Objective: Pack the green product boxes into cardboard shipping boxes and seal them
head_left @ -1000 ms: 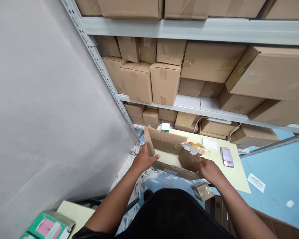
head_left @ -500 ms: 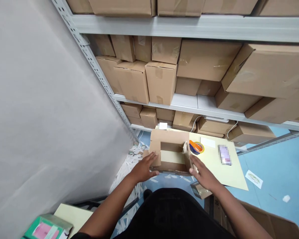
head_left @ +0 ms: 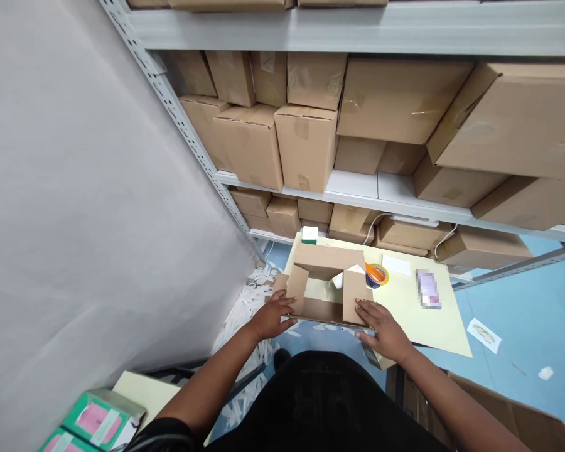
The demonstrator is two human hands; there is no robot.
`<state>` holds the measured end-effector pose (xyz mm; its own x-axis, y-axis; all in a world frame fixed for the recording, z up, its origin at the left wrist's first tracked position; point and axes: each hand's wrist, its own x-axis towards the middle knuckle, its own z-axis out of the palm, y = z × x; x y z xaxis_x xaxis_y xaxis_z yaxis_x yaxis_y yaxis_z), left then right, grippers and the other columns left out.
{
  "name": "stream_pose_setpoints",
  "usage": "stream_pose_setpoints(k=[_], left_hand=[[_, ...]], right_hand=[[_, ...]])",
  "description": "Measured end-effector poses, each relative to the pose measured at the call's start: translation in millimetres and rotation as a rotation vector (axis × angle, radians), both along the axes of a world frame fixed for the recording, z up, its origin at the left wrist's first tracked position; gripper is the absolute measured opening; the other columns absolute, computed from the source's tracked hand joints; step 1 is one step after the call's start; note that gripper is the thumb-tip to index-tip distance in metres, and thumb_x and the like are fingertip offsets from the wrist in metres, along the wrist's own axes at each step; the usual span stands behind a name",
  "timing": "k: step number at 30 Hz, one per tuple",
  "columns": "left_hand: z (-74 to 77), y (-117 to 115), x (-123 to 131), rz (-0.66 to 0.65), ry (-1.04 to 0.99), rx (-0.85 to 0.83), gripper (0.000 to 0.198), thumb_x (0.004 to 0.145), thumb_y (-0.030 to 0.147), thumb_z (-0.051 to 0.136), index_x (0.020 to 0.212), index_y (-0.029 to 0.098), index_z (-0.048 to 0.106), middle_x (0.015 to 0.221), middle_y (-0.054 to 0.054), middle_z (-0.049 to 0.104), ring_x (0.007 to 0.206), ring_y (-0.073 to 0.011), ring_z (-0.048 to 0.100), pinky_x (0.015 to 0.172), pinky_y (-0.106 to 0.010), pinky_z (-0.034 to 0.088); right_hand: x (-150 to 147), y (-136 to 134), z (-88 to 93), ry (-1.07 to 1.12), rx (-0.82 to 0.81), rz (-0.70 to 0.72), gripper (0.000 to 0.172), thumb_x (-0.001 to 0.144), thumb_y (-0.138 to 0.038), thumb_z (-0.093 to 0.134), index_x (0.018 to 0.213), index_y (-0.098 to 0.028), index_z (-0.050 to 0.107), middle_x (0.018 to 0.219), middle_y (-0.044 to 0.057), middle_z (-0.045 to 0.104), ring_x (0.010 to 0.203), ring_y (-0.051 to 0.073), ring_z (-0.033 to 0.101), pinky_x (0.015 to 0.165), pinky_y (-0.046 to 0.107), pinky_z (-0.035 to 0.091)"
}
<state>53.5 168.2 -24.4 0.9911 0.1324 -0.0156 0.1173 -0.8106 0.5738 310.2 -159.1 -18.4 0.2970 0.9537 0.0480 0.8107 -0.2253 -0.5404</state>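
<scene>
A cardboard box (head_left: 322,310) with its top open sits at the near side of a pale yellow table (head_left: 433,333). My left hand (head_left: 270,317) rests at the box's left side, fingers spread near the left flap (head_left: 296,290). On the right flap (head_left: 355,296), folded partly inward, lie the fingers of my right hand (head_left: 381,329), which are apart. Something white shows inside by the right flap. The far flap (head_left: 329,256) stands outward. Neither hand is wrapped round anything.
An orange-handled tool and tape roll (head_left: 376,274), a white sheet (head_left: 396,264) and a blurred purple item (head_left: 428,290) lie right of the box. Behind stand shelves (head_left: 353,199) of cartons. Paper scraps (head_left: 245,314) litter the floor at left; green boxes (head_left: 98,420) sit lower left.
The right flap has gone from upright to folded inward, and my right hand has moved slightly right onto it. The left flap now slants up. The view has shifted a little.
</scene>
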Motion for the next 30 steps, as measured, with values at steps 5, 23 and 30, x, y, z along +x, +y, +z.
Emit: stream_pose_setpoints(k=[5, 23, 30], left_hand=[[4.9, 12, 5, 0.120, -0.084, -0.133, 0.060, 0.093, 0.055, 0.062, 0.143, 0.022, 0.060, 0.155, -0.014, 0.051, 0.148, -0.0304, 0.040, 0.122, -0.051, 0.034], [7.2, 67, 70, 0.256, -0.182, -0.494, 0.040, 0.096, 0.046, 0.052, 0.120, 0.019, 0.071, 0.132, -0.013, 0.063, 0.130, -0.0263, 0.056, 0.116, -0.045, 0.043], [3.2, 36, 38, 0.126, -0.060, -0.259, 0.055, 0.101, 0.054, 0.048, 0.143, 0.019, 0.059, 0.163, -0.014, 0.040, 0.152, -0.0277, 0.037, 0.126, -0.046, 0.031]], right_hand=[[-8, 22, -16.2, 0.034, 0.129, -0.174, 0.038, 0.096, -0.048, 0.063, 0.119, -0.021, 0.077, 0.143, 0.012, 0.065, 0.137, 0.033, 0.053, 0.114, 0.058, 0.046], [-11, 33, -27.0, 0.095, 0.200, -0.385, 0.044, 0.092, -0.053, 0.065, 0.119, -0.018, 0.067, 0.119, 0.016, 0.067, 0.125, 0.033, 0.054, 0.110, 0.054, 0.046], [-30, 47, -43.3, -0.041, 0.275, -0.620, 0.067, 0.093, -0.052, 0.061, 0.146, -0.016, 0.041, 0.135, 0.021, 0.047, 0.130, 0.038, 0.043, 0.110, 0.061, 0.042]])
